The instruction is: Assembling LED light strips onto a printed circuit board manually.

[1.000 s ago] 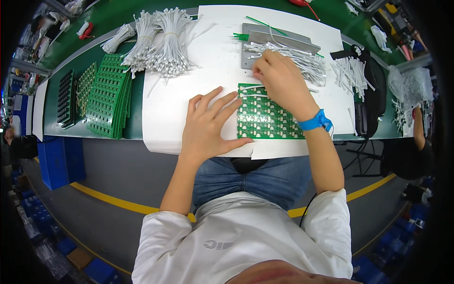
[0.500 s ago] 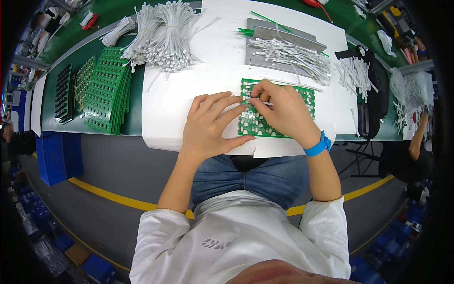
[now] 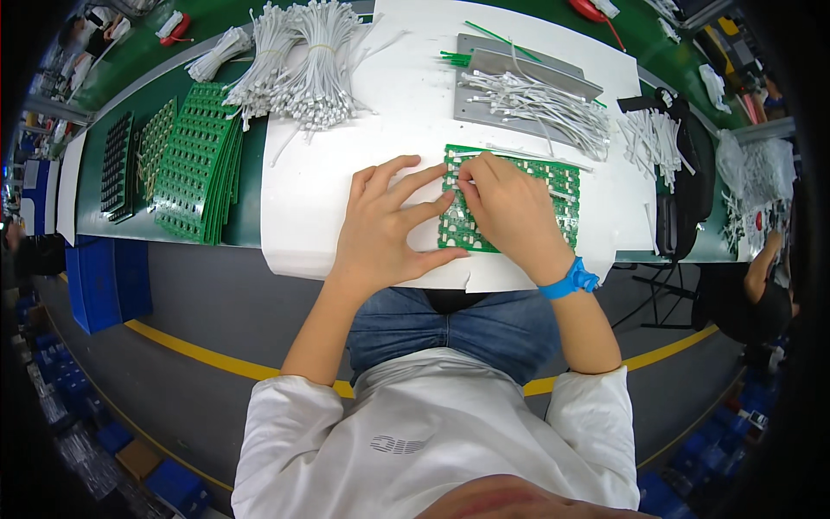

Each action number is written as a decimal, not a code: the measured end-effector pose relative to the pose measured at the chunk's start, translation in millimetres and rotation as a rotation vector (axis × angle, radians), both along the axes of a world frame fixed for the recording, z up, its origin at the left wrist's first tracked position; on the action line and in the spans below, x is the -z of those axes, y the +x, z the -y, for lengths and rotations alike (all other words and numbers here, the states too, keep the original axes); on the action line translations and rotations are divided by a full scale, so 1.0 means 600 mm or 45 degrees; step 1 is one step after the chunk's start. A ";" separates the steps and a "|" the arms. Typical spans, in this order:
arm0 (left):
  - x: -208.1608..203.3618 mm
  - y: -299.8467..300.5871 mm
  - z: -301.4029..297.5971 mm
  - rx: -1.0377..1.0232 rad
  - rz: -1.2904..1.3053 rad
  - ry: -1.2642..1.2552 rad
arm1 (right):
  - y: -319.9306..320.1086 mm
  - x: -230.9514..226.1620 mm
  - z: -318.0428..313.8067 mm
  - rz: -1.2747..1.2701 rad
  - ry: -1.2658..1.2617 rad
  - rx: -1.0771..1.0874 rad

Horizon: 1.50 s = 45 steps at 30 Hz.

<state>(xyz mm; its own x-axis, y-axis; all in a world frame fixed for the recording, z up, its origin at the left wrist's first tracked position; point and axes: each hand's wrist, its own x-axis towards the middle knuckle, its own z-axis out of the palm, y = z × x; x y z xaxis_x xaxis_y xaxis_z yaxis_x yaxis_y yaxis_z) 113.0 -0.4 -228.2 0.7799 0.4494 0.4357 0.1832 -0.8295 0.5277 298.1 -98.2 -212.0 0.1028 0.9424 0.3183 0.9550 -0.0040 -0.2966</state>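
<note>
A green circuit board (image 3: pixel 458 235) lies on the white sheet in front of me. Spread fingers of my left hand (image 3: pixel 380 225) rest against its left edge, with the thumb at the near left corner. My right hand (image 3: pixel 519 212) is over the middle of the board, thumb and forefinger pinched near its left side. A short white cable (image 3: pixel 562 195) seems to run from that pinch and shows past the hand; the fingers hide the held end. Another white cable (image 3: pixel 553 159) lies along the board's far edge.
Beyond the board, a grey metal fixture (image 3: pixel 471 108) carries many loose white cables (image 3: pixel 545 108). Bundled white cables (image 3: pixel 316 69) lie at the far left, beside stacked green boards (image 3: pixel 194 164). A black bag (image 3: pixel 692 173) with cables (image 3: pixel 653 143) is on the right.
My right hand has turned and shifted slightly left and nearer, fingers still pinched. The left hand stays at the board's edge, its fingers slightly further apart.
</note>
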 end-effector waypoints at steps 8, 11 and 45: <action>0.000 0.000 0.000 -0.018 -0.035 -0.006 | -0.020 0.007 0.000 -0.038 -0.037 0.078; 0.001 0.001 0.000 -0.017 -0.043 -0.020 | -0.022 0.009 0.001 -0.089 -0.026 0.072; 0.006 0.002 -0.001 0.004 0.027 0.010 | 0.085 0.005 -0.016 -0.260 -0.062 0.113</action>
<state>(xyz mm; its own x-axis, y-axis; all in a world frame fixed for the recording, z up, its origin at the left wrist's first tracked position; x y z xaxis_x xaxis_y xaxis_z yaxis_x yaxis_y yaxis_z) 114.0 0.2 -232.1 0.7721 0.4430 0.4556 0.1693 -0.8344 0.5245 349.0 -88.8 -215.3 0.2435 0.9405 0.2370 0.8704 -0.1042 -0.4812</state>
